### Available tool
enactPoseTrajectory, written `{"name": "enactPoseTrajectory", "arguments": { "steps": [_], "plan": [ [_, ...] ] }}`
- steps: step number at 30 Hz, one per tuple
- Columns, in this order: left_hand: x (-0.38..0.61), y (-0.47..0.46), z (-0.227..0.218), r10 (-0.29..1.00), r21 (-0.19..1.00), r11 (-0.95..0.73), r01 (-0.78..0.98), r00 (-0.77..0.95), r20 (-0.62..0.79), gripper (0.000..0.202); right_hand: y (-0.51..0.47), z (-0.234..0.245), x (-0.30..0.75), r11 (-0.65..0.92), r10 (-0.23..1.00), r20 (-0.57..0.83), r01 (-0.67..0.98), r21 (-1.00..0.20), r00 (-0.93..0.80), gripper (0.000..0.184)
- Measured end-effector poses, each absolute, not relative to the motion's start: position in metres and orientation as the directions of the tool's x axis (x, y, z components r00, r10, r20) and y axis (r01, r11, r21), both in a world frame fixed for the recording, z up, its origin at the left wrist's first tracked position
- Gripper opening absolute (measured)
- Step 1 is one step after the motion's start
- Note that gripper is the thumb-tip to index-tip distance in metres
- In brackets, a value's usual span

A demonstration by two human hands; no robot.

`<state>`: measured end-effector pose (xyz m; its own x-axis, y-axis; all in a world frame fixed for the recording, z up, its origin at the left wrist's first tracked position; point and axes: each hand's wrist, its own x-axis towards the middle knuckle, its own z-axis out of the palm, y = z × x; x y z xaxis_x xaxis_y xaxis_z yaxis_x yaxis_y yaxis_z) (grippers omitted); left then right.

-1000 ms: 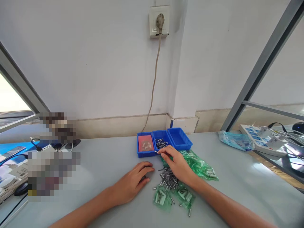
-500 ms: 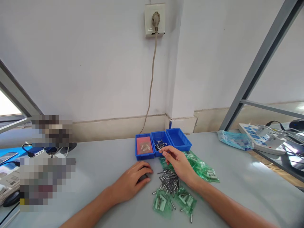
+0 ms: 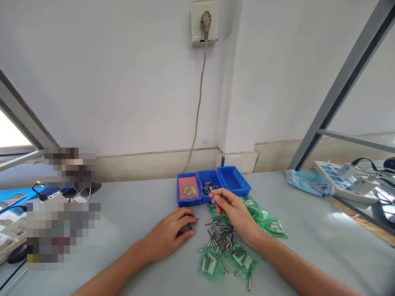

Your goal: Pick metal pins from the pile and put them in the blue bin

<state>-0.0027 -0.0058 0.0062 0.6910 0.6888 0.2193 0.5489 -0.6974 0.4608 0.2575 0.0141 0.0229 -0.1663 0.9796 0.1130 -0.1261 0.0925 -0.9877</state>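
My right hand (image 3: 233,209) is raised in front of the middle blue bin, thumb and fingertips pinched on a small metal pin (image 3: 211,192). My left hand (image 3: 171,231) rests on the table, its fingers curled around something dark that I cannot make out. Dark tips show between and beyond those fingers. Below my right hand lies a loose pile of metal pins (image 3: 221,237). Black and silver pins (image 3: 209,187) fill part of the middle blue bin (image 3: 216,176). The left blue bin (image 3: 189,202) holds a clear bag of small pale parts (image 3: 189,190) over pink material.
Another blue bin (image 3: 233,181) stands at the right of the row. Green plastic bags (image 3: 262,216) lie behind the pile, and smaller green bags (image 3: 211,265) with pins lie in front. Farther right are a blue plastic bag (image 3: 310,183) and a power strip (image 3: 339,179).
The view has shifted slightly. My right hand keeps its pinch near the middle bin, while the fingers of my left hand have moved a little and show more dark tips.
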Motion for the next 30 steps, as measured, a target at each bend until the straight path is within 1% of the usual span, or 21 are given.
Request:
{"name": "enactPoseTrajectory", "arguments": {
  "steps": [8,12,16,23,30],
  "plan": [
    [-0.003,-0.004,0.007,0.692,0.459,-0.695,0.554,0.689,0.217,0.031,0.017,0.020,0.257,0.208,0.970,0.207,-0.002,-0.978,-0.127,0.029],
    [-0.003,-0.003,0.007,0.683,0.454,-0.704,0.546,0.695,0.224,0.031,0.021,0.013,0.258,0.217,0.969,0.210,0.037,-0.976,-0.128,0.027],
    [-0.003,-0.004,0.006,0.678,0.460,-0.709,0.534,0.695,0.239,0.031,0.022,0.011,0.259,0.215,0.969,0.212,0.018,-0.976,-0.124,0.026],
    [-0.004,-0.004,0.005,0.675,0.456,-0.715,0.530,0.693,0.253,0.030,0.018,0.019,0.256,0.173,0.977,0.170,0.015,-0.985,-0.125,0.030],
    [-0.003,-0.005,0.007,0.666,0.438,-0.725,0.531,0.702,0.252,0.030,0.011,0.028,0.254,0.143,0.980,0.149,-0.058,-0.988,-0.132,0.030]
  ]
}}
